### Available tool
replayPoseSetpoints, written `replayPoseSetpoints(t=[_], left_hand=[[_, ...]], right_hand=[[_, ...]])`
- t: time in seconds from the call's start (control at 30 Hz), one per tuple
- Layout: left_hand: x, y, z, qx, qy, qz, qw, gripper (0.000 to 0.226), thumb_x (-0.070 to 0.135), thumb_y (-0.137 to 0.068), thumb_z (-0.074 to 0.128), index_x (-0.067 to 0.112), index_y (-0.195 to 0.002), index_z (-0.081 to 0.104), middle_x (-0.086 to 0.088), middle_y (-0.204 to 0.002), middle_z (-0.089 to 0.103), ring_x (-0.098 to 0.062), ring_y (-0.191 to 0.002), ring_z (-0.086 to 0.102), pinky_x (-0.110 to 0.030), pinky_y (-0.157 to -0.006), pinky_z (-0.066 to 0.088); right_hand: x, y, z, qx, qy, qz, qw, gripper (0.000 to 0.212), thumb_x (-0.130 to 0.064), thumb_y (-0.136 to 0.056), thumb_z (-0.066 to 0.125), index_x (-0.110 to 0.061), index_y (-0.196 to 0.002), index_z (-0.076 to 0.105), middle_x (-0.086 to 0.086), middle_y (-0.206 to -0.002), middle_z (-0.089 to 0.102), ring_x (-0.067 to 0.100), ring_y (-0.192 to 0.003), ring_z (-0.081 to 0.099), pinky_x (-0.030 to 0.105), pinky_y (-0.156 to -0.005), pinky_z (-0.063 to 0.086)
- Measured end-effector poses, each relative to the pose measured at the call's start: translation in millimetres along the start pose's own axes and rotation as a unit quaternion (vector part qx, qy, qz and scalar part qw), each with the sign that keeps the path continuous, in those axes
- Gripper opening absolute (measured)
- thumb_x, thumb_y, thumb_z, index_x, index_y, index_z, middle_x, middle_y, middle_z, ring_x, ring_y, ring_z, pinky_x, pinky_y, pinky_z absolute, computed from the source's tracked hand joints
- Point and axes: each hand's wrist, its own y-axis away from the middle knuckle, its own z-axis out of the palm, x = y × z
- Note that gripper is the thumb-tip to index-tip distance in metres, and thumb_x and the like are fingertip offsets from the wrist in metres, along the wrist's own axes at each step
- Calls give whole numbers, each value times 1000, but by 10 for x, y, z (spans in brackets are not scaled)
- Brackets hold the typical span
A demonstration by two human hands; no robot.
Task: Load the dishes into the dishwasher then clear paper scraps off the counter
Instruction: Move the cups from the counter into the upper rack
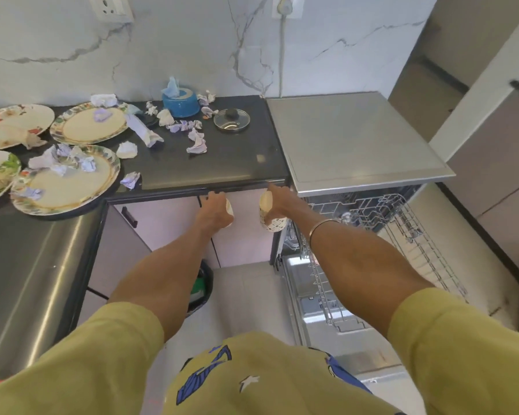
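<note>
Head view looks down on a black stone counter (222,163) set against a white marble-veined wall (192,40), with a stainless dishwasher (354,139) beside it at the right — its door is down and the wire racks (402,232) are pulled out over a pale tiled floor (246,295). Both arms reach forward below the counter's front edge. The left hand (215,209) curls round a pale cup (229,208), mostly hidden behind the fingers. The right hand (277,202) grips a cream patterned cup (267,212), tilted, just left of the dishwasher's upper rack. On the counter lie three round floral-rimmed plates (90,122), a fourth with food remains at the far left, and crumpled lilac and white paper scraps (197,143) — some on the plates, others scattered across the dark top. Near the wall stands a blue round tissue holder (181,103), with a small glass pot lid (232,119) to its right. A brushed steel surface (27,265) runs along the left. A white cord hangs down the wall from a socket above the dishwasher.
</note>
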Motion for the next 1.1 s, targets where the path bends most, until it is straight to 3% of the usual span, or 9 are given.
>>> replayPoseSetpoints(t=[0.17, 0.37, 0.5, 0.6, 0.8, 1.1], left_hand=[[-34, 248, 56, -19, 4, 35, 999, 62, 18, -81, 72, 6, -135, 44, -18, -140, 40, -38, -123, 47, -44, -97, 48], [-64, 694, 249, -40, -29, 64, 997, 66, 24, -80, 76, 8, -136, 44, -18, -137, 41, -38, -120, 49, -44, -95, 49], [-11, 1024, 495, -62, -32, 84, 994, 65, 23, -81, 74, 8, -136, 42, -18, -137, 40, -39, -121, 46, -46, -96, 49], [122, 1261, 656, -71, -24, 100, 992, 62, 21, -82, 72, 6, -135, 43, -17, -133, 41, -39, -119, 46, -44, -94, 47], [409, 1648, 899, -79, -18, 138, 987, 56, 18, -81, 70, 3, -129, 46, -20, -126, 44, -41, -112, 50, -43, -90, 46], [1062, 2024, 1251, -95, -31, 154, 983, 59, 19, -81, 70, 5, -132, 45, -20, -130, 44, -41, -119, 47, -45, -94, 48]], right_hand=[[70, 404, 175, 13, -1, 32, 999, 91, -25, -56, 92, -17, -133, 44, 16, -128, 55, 38, -116, 55, 49, -92, 52], [125, 1012, 488, 23, -29, 69, 997, 89, -26, -60, 91, -16, -135, 45, 15, -127, 57, 35, -116, 55, 40, -86, 47], [203, 1440, 734, 21, -54, 86, 995, 87, -25, -60, 91, -13, -134, 46, 16, -130, 55, 35, -118, 54, 41, -89, 47], [345, 1711, 879, 28, -79, 105, 991, 86, -21, -60, 92, -10, -132, 46, 17, -125, 59, 36, -114, 57, 42, -85, 50], [682, 2115, 1025, 27, -95, 141, 985, 87, -23, -55, 94, -12, -128, 47, 16, -124, 60, 35, -116, 57, 45, -93, 51], [1363, 2646, 1007, 43, -121, 170, 977, 91, -26, -55, 94, -15, -131, 45, 14, -127, 58, 34, -118, 55, 38, -85, 45]])
